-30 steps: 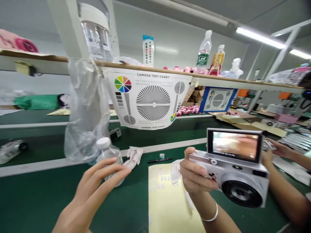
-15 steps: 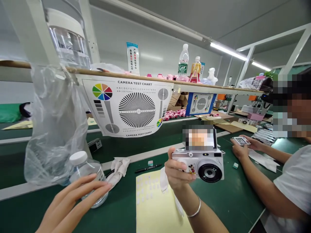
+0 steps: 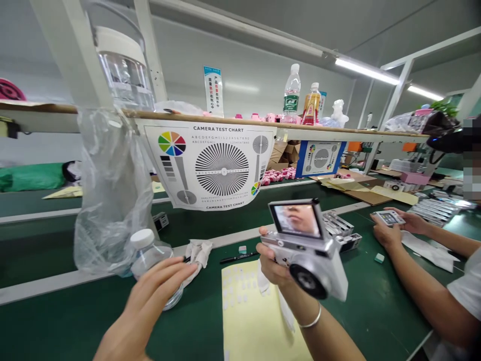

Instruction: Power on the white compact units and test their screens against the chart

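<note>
My right hand (image 3: 276,268) grips a white instant-style camera (image 3: 308,255) with its flip-up screen raised and its lens turned toward me. The camera is tilted to the right. A silver bracelet sits on that wrist. My left hand (image 3: 158,291) hangs over the green bench with its fingers stretched out, holding nothing. It hovers right beside a small clear bottle (image 3: 150,255) with a white cap. A yellow sticker sheet (image 3: 255,316) lies on the bench below the camera.
A camera test chart (image 3: 214,165) hangs from the wooden shelf (image 3: 338,129) that carries drink bottles. A clear plastic bag (image 3: 112,190) hangs at left. A white cloth (image 3: 199,250) and a pen (image 3: 238,257) lie on the bench. A co-worker's hands (image 3: 387,228) at right hold a small device.
The camera has tilted to the right and dropped slightly in my right hand. My left hand stays beside the bottle with fingers out. The view swung a little to the left.
</note>
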`<action>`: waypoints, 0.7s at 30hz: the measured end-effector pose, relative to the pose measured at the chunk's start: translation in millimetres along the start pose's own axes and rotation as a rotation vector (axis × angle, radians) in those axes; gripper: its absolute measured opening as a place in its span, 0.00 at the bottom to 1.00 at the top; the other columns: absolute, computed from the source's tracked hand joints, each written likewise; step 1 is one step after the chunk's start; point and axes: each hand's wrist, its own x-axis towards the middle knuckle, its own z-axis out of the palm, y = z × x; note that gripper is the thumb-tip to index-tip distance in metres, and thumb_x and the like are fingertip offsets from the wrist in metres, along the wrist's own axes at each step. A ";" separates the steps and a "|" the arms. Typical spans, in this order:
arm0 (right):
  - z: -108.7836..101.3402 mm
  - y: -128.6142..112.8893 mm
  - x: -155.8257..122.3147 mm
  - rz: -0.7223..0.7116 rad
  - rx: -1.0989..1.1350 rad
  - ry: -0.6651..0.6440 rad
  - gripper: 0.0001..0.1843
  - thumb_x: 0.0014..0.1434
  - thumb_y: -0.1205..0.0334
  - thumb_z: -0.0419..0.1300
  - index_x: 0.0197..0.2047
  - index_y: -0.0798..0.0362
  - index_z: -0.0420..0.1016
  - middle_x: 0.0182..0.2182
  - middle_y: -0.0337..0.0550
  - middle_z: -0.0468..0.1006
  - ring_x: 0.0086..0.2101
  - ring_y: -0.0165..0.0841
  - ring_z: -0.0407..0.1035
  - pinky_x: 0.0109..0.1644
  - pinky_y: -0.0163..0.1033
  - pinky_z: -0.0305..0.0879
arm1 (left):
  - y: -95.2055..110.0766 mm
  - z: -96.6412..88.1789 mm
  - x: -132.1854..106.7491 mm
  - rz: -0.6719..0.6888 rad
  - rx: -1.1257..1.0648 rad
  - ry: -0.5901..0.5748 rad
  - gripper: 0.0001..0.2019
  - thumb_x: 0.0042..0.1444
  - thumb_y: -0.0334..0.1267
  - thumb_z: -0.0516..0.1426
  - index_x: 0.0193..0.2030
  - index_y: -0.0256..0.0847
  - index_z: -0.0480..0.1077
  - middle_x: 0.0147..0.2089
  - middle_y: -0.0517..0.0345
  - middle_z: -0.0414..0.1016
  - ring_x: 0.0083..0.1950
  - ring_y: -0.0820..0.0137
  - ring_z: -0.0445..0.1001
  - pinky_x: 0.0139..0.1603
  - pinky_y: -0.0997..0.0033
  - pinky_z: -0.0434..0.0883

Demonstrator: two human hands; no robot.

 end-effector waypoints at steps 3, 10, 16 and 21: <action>15.5 -9.7 -3.4 0.040 -0.092 -0.002 0.33 0.38 0.47 0.72 0.47 0.49 0.68 0.28 0.35 0.74 0.18 0.23 0.67 0.17 0.26 0.64 | 9.9 17.4 7.4 -0.089 -0.403 0.105 0.53 0.30 0.80 0.51 0.64 0.57 0.61 0.64 0.57 0.66 0.65 0.44 0.64 0.66 0.50 0.62; 41.1 -0.4 -10.9 0.092 -0.396 0.083 0.28 0.50 0.56 0.69 0.51 0.43 0.62 0.33 0.33 0.72 0.22 0.28 0.73 0.15 0.29 0.70 | 31.3 53.4 27.9 -0.438 -1.147 0.323 0.52 0.40 0.78 0.51 0.65 0.42 0.60 0.68 0.44 0.61 0.67 0.45 0.61 0.67 0.51 0.62; 63.3 1.9 -25.6 0.075 -0.537 0.152 0.21 0.62 0.44 0.54 0.54 0.44 0.63 0.33 0.36 0.73 0.24 0.29 0.74 0.22 0.34 0.76 | 36.2 60.2 38.2 -0.566 -1.326 0.558 0.40 0.47 0.70 0.55 0.60 0.44 0.65 0.66 0.48 0.64 0.66 0.51 0.64 0.65 0.56 0.65; 60.9 4.8 -23.3 0.110 -0.477 0.194 0.21 0.62 0.43 0.53 0.54 0.45 0.64 0.30 0.35 0.73 0.22 0.29 0.72 0.19 0.34 0.75 | 41.9 59.3 36.1 -0.463 -1.342 0.631 0.31 0.49 0.68 0.56 0.50 0.48 0.74 0.58 0.53 0.74 0.57 0.55 0.73 0.57 0.57 0.71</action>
